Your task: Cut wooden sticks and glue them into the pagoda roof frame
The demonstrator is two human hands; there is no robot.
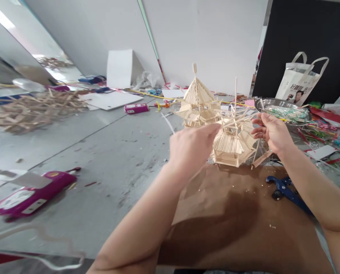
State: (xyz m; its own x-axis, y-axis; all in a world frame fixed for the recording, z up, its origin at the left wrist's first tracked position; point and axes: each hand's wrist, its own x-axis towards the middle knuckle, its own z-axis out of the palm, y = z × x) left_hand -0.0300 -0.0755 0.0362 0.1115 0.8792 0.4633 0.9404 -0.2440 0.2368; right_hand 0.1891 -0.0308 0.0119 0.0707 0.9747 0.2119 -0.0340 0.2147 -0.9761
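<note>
A small pavilion tier built of thin wooden sticks [233, 142] stands on a sheet of brown paper [229, 213]. My left hand [191, 148] is closed at the tier's left roof edge, fingertips pinched on its sticks. My right hand [271, 131] is at the tier's right side, fingers curled and pinching a thin stick that rises from the model. Behind it stands a taller finished stick tower with a pointed roof [197, 101].
Blue pliers [286, 190] lie on the brown paper at right. A metal dish of green sticks [284, 110] and a white tote bag [301, 80] sit behind. A magenta box [32, 194] lies left, a pile of stick frames [32, 108] farther back.
</note>
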